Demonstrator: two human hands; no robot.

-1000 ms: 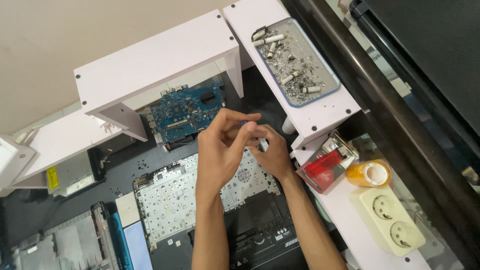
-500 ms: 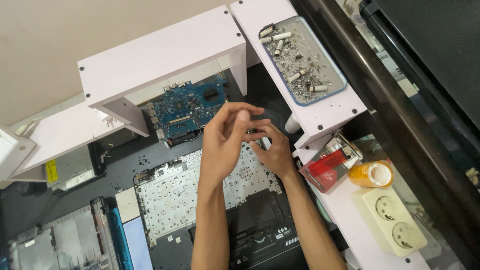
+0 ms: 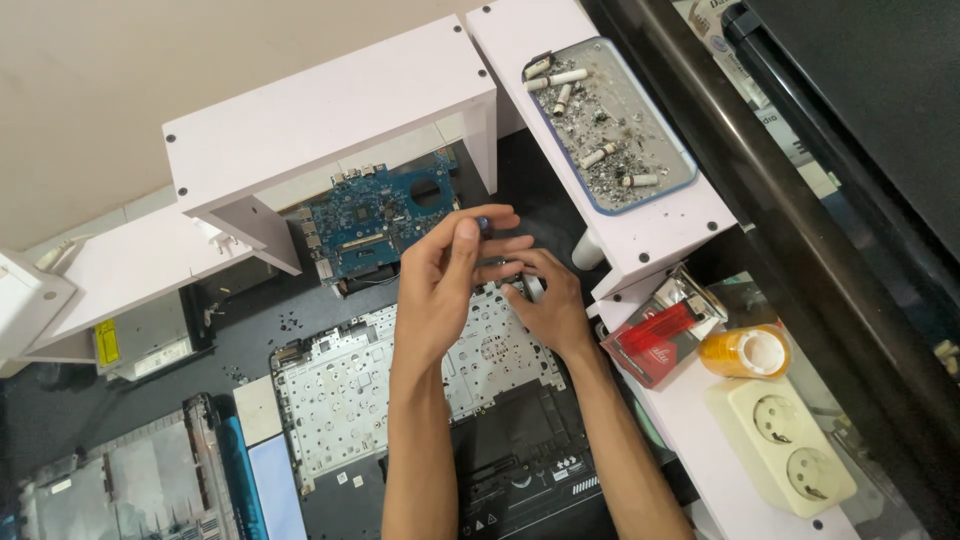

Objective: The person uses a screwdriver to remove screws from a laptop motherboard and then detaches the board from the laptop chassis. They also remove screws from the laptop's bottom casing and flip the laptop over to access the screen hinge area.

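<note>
The left hand [image 3: 440, 290] is curled around the handle of a small screwdriver [image 3: 481, 224], whose blue end shows just above the fingertips. The right hand [image 3: 545, 305] pinches a small grey metal part [image 3: 533, 288] between thumb and fingers, so both hands are closed in a grasp, not released. They meet over the top edge of an opened laptop base [image 3: 400, 380], its pale perforated keyboard plate facing up, with a blue circuit board [image 3: 375, 225] lying just beyond under a white shelf [image 3: 330, 120].

The small part looks light and stiff (and easy to drop), so a fingertip pinch at its edges suits it best. The screwdriver is thin and smooth and wants a firm hold near its top. The circuit board nearby is fragile and is better held by its edges only.

To the right, a grey tray of cigarette butts [image 3: 610, 125] sits on a second white shelf. Below it lie a red packet [image 3: 655, 340], a roll of yellow tape [image 3: 745, 352] and a cream double socket [image 3: 785, 445].

Compared with a second ago, the hands have stayed over the same spot. The left fingers have shifted slightly upward, and the blue tip now shows more clearly.
</note>
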